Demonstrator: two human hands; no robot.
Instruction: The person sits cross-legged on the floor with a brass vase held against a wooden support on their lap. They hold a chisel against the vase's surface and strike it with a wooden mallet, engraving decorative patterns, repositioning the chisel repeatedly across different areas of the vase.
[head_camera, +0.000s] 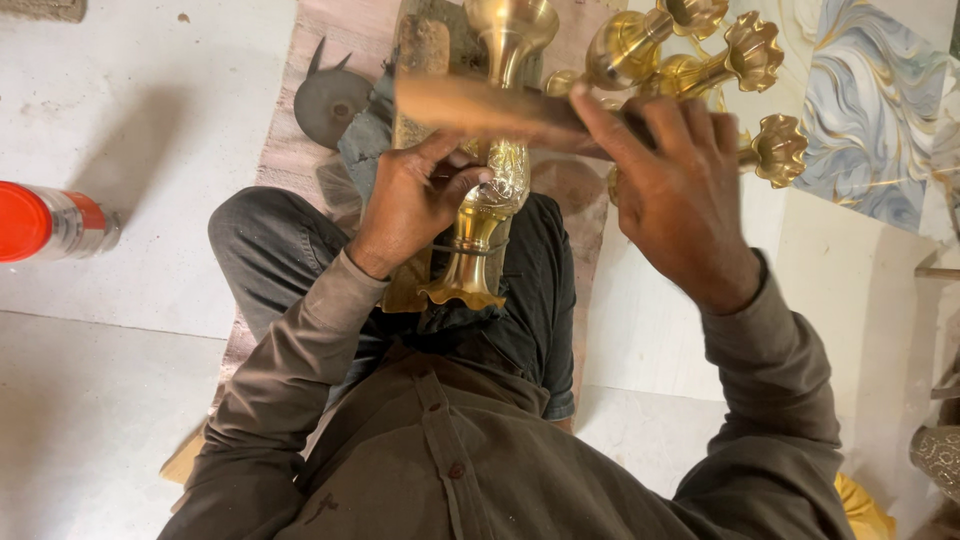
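Observation:
A tall brass vase (497, 190) with an engraved silver-looking belly lies lengthwise over my lap, its flared foot toward me and its mouth away. My left hand (415, 200) grips the vase's middle from the left, fingers curled against the engraved part; whether it also holds a small tool I cannot tell. My right hand (670, 190) is closed on a wooden mallet (480, 108), blurred, whose head hangs crosswise just above the vase's neck.
Several brass flower-topped pieces (740, 60) lie at the upper right beside a marbled tile (870, 100). A round metal disc (330, 100) rests on the mat at upper left. A red-capped can (50, 222) lies on the white floor at far left.

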